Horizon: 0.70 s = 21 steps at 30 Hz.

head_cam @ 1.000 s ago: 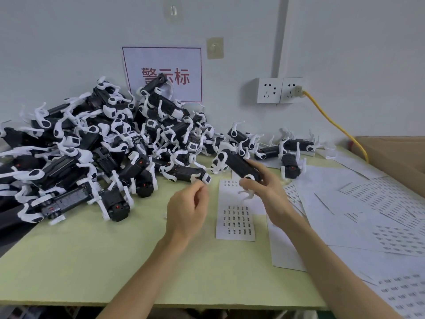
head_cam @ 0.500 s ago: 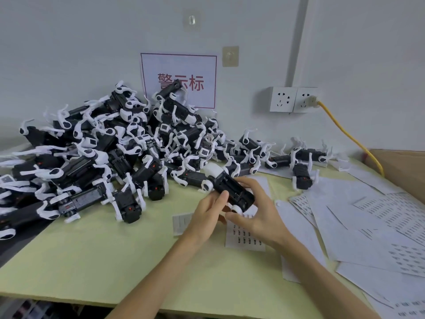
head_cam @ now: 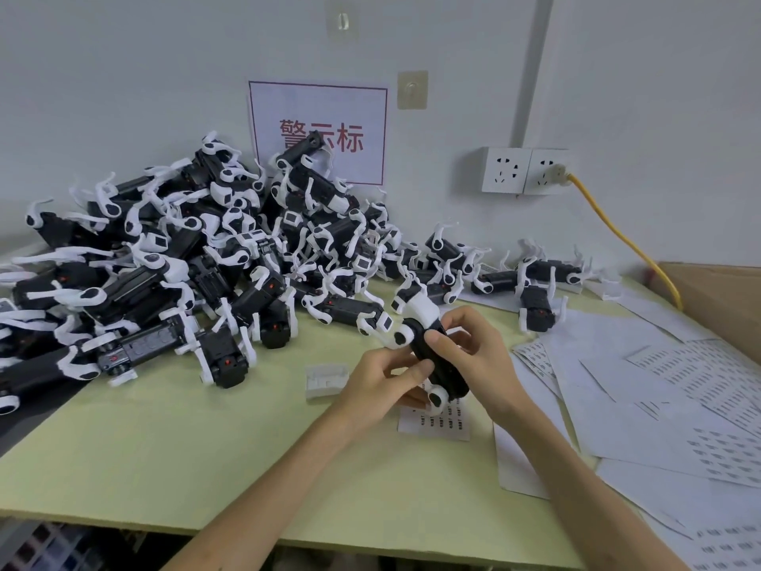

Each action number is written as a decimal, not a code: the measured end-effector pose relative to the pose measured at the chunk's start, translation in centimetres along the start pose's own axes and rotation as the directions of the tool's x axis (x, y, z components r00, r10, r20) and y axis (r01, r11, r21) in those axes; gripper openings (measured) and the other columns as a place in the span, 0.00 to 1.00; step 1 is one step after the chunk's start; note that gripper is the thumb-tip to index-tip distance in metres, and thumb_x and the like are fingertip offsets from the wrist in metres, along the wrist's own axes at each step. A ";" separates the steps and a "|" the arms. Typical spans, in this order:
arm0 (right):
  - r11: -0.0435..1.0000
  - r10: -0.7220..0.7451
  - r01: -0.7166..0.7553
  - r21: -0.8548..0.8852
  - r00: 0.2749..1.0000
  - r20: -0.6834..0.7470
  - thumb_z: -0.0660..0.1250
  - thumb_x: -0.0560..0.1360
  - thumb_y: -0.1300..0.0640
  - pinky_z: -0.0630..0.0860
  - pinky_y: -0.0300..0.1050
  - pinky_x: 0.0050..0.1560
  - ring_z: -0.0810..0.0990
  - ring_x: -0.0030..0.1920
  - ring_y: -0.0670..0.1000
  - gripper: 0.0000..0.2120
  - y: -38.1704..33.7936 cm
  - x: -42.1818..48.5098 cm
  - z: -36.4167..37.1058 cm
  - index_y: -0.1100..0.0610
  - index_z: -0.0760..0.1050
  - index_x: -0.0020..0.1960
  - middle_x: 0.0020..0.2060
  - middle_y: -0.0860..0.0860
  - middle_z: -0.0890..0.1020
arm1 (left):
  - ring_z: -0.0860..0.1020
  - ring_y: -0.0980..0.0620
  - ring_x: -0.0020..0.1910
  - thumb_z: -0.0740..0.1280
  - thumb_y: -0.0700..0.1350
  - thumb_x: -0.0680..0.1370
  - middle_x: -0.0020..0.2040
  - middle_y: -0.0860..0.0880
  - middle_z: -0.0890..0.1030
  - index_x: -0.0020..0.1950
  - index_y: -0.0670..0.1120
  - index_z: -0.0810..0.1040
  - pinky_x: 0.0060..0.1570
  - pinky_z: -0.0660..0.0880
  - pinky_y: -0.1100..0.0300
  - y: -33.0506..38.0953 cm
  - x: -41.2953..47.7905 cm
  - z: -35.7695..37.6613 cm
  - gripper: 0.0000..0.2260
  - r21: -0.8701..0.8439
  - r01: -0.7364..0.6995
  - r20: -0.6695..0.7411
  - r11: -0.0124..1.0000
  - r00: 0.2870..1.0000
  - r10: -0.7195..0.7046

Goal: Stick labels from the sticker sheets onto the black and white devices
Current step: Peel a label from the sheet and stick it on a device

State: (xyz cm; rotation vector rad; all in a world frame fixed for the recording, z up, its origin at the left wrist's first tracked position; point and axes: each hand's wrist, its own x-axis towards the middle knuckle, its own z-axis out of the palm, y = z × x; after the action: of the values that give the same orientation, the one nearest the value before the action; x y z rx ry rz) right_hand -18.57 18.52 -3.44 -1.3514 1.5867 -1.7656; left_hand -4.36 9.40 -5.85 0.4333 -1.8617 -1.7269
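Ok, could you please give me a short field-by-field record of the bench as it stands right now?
held item: black and white device, gripped by both hands above the table
left hand: thumb on the black body, fingers beneath
right hand: fingers curled over the top
under the hands: small sticker sheet
table, left: pile of devices
table, right: loose sticker sheets
label being applied: too small to tell

wall (head_cam: 123, 76): painted pale grey | sign (head_cam: 317, 113): red-bordered, fixed to wall | sockets (head_cam: 525, 171): two mounted together, yellow cable (head_cam: 617, 236) plugged in | table (head_cam: 164, 447): topped pale green | cardboard box (head_cam: 716, 298): set at right
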 end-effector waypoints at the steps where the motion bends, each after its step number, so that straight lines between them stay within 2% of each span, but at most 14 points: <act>1: 1.000 0.015 -0.015 0.018 1.000 0.019 0.74 0.71 0.47 0.76 0.38 0.38 0.81 0.38 0.48 0.12 0.0 0.0 -0.1 0.51 0.74 0.45 0.40 0.52 0.82 | 0.86 0.46 0.40 0.67 0.42 0.83 0.50 0.47 0.87 0.58 0.47 0.83 0.41 0.82 0.57 0.0 -0.1 0.0 0.06 0.018 -0.001 0.002 1.000 1.000 0.001; 3: 0.996 0.042 -0.048 0.073 0.996 0.072 0.73 0.71 0.48 0.74 0.39 0.39 0.79 0.40 0.49 0.12 -0.1 0.2 -0.4 0.54 0.73 0.45 0.42 0.52 0.80 | 0.85 0.47 0.39 0.67 0.42 0.83 0.49 0.49 0.87 0.58 0.46 0.83 0.41 0.82 0.58 0.1 -0.1 -0.1 0.07 0.044 -0.003 0.000 0.999 1.000 0.003; 6: 0.976 0.099 -0.126 0.176 0.983 0.155 0.71 0.72 0.53 0.69 0.46 0.45 0.74 0.41 0.50 0.09 -0.3 0.4 -1.1 0.54 0.71 0.43 0.40 0.50 0.76 | 0.83 0.49 0.39 0.67 0.41 0.83 0.50 0.42 0.84 0.62 0.39 0.81 0.42 0.80 0.58 0.1 -0.1 -0.2 0.10 0.063 0.004 0.015 0.998 1.000 -0.005; 8: 0.959 0.139 -0.178 0.221 0.973 0.184 0.69 0.72 0.54 0.67 0.47 0.46 0.74 0.41 0.50 0.08 -0.6 0.5 -1.4 0.53 0.70 0.41 0.37 0.49 0.76 | 0.82 0.49 0.39 0.66 0.41 0.83 0.51 0.37 0.83 0.64 0.39 0.80 0.43 0.80 0.58 0.1 -0.1 -0.2 0.11 0.059 0.004 0.029 0.998 1.000 -0.005; 10: 0.951 0.156 -0.202 0.235 0.967 0.201 0.68 0.74 0.53 0.68 0.48 0.46 0.76 0.43 0.51 0.07 -0.6 0.6 -1.6 0.52 0.71 0.41 0.39 0.50 0.78 | 0.82 0.49 0.41 0.66 0.42 0.83 0.51 0.37 0.83 0.64 0.41 0.80 0.44 0.80 0.58 0.2 -0.2 -0.2 0.11 0.052 -0.001 0.043 0.999 0.999 -0.001; 12: 0.957 0.152 -0.193 0.217 0.969 0.194 0.66 0.77 0.53 0.68 0.47 0.46 0.76 0.44 0.51 0.07 -0.6 0.7 -1.5 0.53 0.72 0.42 0.41 0.51 0.79 | 0.82 0.50 0.41 0.66 0.43 0.83 0.49 0.42 0.84 0.63 0.46 0.81 0.44 0.80 0.58 0.1 -0.2 -0.2 0.10 0.027 -0.006 0.051 1.000 0.999 0.005; 16: 0.981 0.089 -0.119 0.157 0.979 0.182 0.63 0.82 0.61 0.71 0.49 0.52 0.77 0.47 0.53 0.03 -0.2 0.6 -1.4 0.58 0.75 0.51 0.46 0.54 0.80 | 0.82 0.49 0.44 0.67 0.51 0.81 0.51 0.47 0.85 0.62 0.54 0.82 0.44 0.80 0.58 0.4 -0.1 -0.3 0.11 -0.064 0.010 0.027 0.998 1.000 -0.009; 19: 0.988 0.071 -0.094 0.119 0.980 0.187 0.64 0.75 0.60 0.74 0.51 0.56 0.79 0.51 0.54 0.14 -0.2 0.5 -1.2 0.63 0.75 0.59 0.52 0.57 0.81 | 0.80 0.48 0.44 0.69 0.54 0.80 0.51 0.43 0.82 0.62 0.54 0.83 0.42 0.78 0.58 0.8 0.0 -0.6 0.12 -0.138 0.003 -0.047 0.990 0.999 -0.010; 21: 0.994 0.080 -0.091 0.053 0.981 0.177 0.66 0.73 0.58 0.75 0.50 0.62 0.80 0.57 0.53 0.18 -0.2 0.5 -1.1 0.59 0.76 0.62 0.58 0.56 0.82 | 0.75 0.44 0.47 0.69 0.56 0.77 0.52 0.40 0.77 0.63 0.50 0.82 0.40 0.76 0.58 1.1 0.1 -0.9 0.17 -0.183 0.003 -0.126 0.983 0.992 -0.026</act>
State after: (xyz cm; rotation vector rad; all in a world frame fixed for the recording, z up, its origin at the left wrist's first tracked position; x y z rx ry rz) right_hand -19.63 18.76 -2.94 -1.3489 1.4628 -1.5852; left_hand -3.79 8.78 -4.75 0.4730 -1.5981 -1.8163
